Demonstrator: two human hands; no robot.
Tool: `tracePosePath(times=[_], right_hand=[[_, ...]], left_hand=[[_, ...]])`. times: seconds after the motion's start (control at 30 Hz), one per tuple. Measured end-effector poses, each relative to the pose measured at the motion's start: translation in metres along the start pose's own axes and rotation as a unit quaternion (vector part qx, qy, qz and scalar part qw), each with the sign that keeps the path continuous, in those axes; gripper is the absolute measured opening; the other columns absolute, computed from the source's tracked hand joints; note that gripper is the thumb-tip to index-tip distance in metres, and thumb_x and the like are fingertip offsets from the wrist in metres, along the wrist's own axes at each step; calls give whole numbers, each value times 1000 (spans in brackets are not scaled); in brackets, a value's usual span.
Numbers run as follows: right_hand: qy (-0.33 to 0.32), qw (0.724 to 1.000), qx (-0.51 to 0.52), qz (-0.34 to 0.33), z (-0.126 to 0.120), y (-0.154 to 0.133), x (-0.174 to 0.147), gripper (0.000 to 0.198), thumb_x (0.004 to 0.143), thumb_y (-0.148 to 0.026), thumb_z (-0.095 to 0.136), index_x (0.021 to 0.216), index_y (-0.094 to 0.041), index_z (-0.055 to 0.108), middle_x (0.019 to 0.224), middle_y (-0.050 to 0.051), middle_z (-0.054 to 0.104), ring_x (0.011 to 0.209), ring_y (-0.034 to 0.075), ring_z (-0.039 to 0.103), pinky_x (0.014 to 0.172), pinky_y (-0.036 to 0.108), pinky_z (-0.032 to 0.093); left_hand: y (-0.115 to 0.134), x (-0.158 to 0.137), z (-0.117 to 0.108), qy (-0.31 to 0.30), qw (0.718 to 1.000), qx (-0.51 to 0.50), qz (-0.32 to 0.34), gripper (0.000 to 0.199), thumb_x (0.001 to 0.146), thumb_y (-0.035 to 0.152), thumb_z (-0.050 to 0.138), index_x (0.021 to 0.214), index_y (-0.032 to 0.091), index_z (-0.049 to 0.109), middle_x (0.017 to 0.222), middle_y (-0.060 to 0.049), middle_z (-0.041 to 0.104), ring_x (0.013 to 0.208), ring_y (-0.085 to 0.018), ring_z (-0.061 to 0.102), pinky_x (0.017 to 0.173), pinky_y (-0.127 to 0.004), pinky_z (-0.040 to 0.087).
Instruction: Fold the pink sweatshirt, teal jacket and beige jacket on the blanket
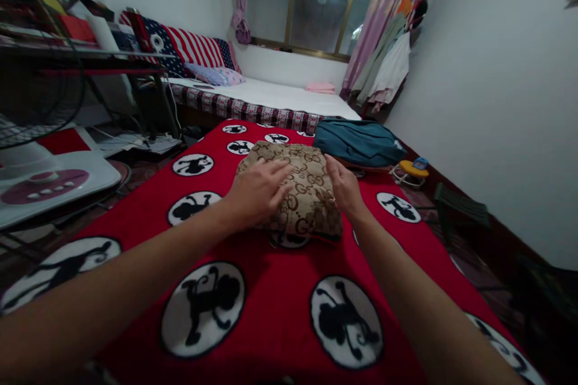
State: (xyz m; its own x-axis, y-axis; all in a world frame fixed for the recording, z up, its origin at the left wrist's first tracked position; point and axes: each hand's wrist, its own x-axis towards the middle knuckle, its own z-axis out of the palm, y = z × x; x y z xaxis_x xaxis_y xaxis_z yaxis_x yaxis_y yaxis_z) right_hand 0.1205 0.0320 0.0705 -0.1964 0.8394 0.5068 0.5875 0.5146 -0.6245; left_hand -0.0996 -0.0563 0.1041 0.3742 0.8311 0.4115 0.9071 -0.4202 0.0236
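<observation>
A folded tan cloth piece (302,183) with a brown letter pattern lies on a red blanket (275,289) printed with black figures in white ovals. Whether it is a garment or something else, I cannot tell. My left hand (259,192) rests flat over its left part, fingers spread and slightly blurred. At its right edge, my right hand (344,185) is held sideways against the fabric with the fingers stretched out; some of these fingers are hidden behind the hand.
A folded blue-green cloth (356,143) lies at the blanket's far right corner. Behind stands a bed with a white sheet (275,95). On the left are a cluttered desk (121,57) and a fan base (49,183). A yellow-topped stool (413,169) stands on the right.
</observation>
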Motion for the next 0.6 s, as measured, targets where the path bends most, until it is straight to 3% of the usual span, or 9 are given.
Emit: tracePosePath(times=[0.07, 0.13, 0.27, 0.4, 0.6], right_hand=[[-12, 997, -48, -60, 14, -14, -21, 56, 98, -56, 27, 142, -27, 46, 147, 4, 47, 139, 23, 37, 117, 51, 16], [-85, 988, -119, -48, 29, -11, -35, 52, 99, -51, 27, 145, -30, 41, 152, 2, 40, 144, 24, 28, 117, 56, 11], [-186, 959, -211, 32, 44, 21, -37, 53, 101, -47, 22, 149, -29, 35, 159, 1, 26, 147, 22, 19, 116, 50, 20], [-177, 955, -236, 26, 44, 39, -27, 52, 101, -45, 21, 149, -29, 36, 159, 0, 25, 147, 19, 18, 117, 44, 22], [-167, 953, -250, 33, 46, 37, -32, 51, 101, -42, 21, 148, -28, 36, 159, 1, 26, 147, 20, 20, 115, 45, 25]], left_hand=[[12, -11, 23, 5, 999, -22, 48, 57, 98, 48, 31, 148, 19, 36, 154, -8, 36, 144, -23, 29, 119, -46, 15], [5, -11, 47, -40, 998, -50, -8, 61, 98, 53, 26, 151, 22, 30, 158, -7, 28, 146, -24, 22, 119, -51, 13], [-32, 8, 76, -130, 980, -93, -120, 58, 99, 51, 16, 152, 28, 25, 160, -5, 20, 148, -25, 16, 116, -57, 11], [-45, 22, 84, -135, 973, -103, -159, 61, 98, 55, 19, 152, 28, 27, 161, -6, 18, 149, -25, 13, 117, -54, 8], [-45, 25, 89, -142, 966, -81, -199, 65, 96, 57, 18, 153, 25, 26, 161, -9, 16, 148, -28, 13, 118, -50, 11]])
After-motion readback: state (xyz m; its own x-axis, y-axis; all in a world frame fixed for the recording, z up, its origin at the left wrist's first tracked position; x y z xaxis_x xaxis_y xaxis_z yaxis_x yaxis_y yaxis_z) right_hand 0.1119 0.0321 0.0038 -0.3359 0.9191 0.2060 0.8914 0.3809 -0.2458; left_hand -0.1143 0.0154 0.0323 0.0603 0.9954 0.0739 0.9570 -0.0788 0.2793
